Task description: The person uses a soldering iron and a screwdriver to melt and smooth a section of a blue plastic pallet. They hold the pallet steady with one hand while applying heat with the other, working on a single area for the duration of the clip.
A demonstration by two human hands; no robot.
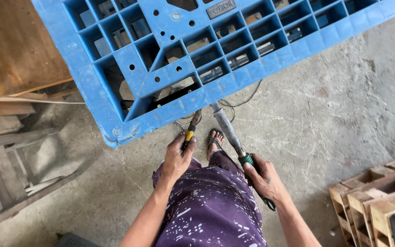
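L hand (177, 155) fist-gripping yellow-handled chisel (191, 130), tip set at edge of blue plastic grid pallet (115, 73); R hand (265, 179) clenched on green-collared metal hammer (228, 128), poised alongside as if to strike.

Blue pallet (115, 68) (purple speckled trousers (211, 206))

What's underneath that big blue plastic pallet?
Through the blue pallet's grid openings, grey metal parts show, and dark cables trail out at its near edge. The solid ribs cover the rest, so what they belong to stays hidden.

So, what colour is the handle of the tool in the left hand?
Yellow and black, on the tool gripped by the left hand; the head view shows it.
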